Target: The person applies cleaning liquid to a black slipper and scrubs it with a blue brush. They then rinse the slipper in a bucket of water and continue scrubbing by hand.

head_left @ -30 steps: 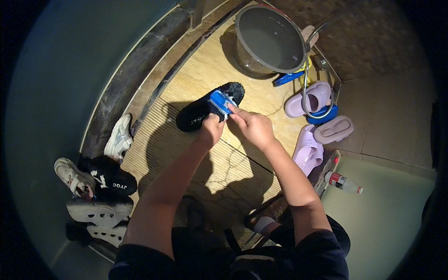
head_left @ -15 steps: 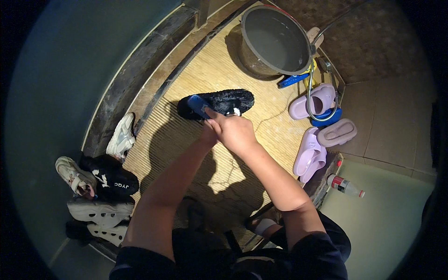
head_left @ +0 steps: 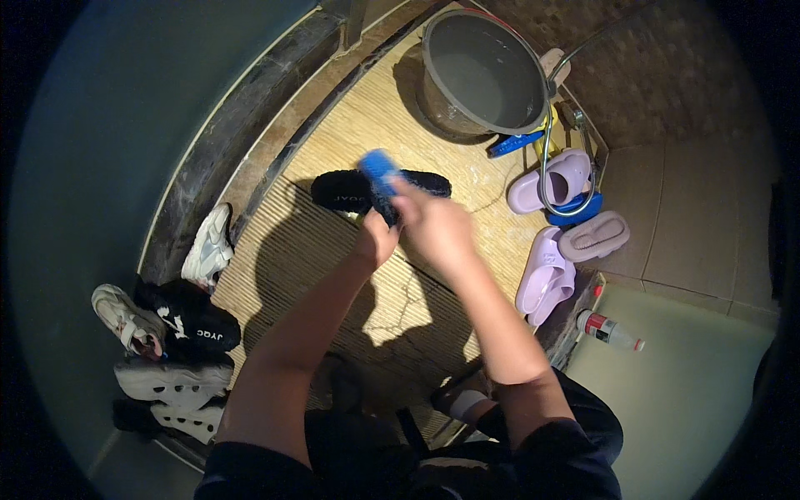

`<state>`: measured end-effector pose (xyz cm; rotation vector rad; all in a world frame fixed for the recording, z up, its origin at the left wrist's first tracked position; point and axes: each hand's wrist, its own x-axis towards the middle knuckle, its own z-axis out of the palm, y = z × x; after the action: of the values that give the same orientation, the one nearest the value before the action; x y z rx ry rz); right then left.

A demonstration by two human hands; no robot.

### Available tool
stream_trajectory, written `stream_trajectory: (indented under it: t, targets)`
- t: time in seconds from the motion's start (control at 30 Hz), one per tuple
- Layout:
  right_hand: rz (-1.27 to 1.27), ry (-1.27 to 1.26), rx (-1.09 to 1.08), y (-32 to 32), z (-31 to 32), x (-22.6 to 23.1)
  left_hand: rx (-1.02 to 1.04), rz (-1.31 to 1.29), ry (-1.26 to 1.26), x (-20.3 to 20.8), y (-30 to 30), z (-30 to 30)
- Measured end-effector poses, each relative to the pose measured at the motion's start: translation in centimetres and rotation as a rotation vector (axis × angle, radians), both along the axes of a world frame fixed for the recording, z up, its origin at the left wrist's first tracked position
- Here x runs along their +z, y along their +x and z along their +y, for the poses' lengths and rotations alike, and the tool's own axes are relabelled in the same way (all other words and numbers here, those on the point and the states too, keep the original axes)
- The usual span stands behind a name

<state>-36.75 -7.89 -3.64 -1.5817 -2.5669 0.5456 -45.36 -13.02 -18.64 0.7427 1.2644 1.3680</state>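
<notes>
Slipper (head_left: 337, 191) of black colour is in the middle of the scene, above the yellowish floor (head_left: 367, 125). The left hand (head_left: 379, 239) grasps it at its near edge. The right hand (head_left: 437, 229), somewhat blurred, grasps a blue brush (head_left: 378, 169) over the slipper; whether the bristles touch it, I cannot tell. Bucket (head_left: 444, 107) with liquid stands far right, purple sandals (head_left: 525, 193) lie right, several shoes (head_left: 171, 382) left.

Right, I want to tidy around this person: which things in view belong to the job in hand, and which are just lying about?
In the job:
blue brush, in the right hand
black slipper, in the left hand
possibly the grey bucket

Lying about:
lilac slippers
greyish-pink slipper
pale shoes
plastic bottle
second black slipper, possibly a mate
</notes>
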Motion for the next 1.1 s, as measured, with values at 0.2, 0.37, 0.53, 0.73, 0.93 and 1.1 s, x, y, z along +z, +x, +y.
stream_trajectory:
  t: [0.2,0.37,0.53,0.73,0.93,1.1]
  targets:
    - [-0.123,-0.237,0.033,-4.7,-0.9,0.4,0.013,-0.065,-0.18,0.0,0.6,-0.2]
    - [-0.09,-0.025,-0.196,2.6,0.5,-0.7,0.059,0.461,-0.12,2.6,0.1,-1.0]
    - [-0.12,-0.013,-0.276,9.6,2.8,-2.5,0.218,0.312,-0.03,1.0,1.4,0.4]
    - [0.142,-0.018,-0.252,4.4,0.7,-5.1,0.03,0.61,-0.43,1.6,2.5,3.6]
    - [-0.002,-0.007,-0.212,9.4,4.7,-9.4,0.188,0.2,-0.462,-1.7,3.0,7.7]
    - [-0.093,0.04,-0.337,11.2,7.3,-11.6,0.146,0.487,-0.288,-4.8,2.5,8.7]
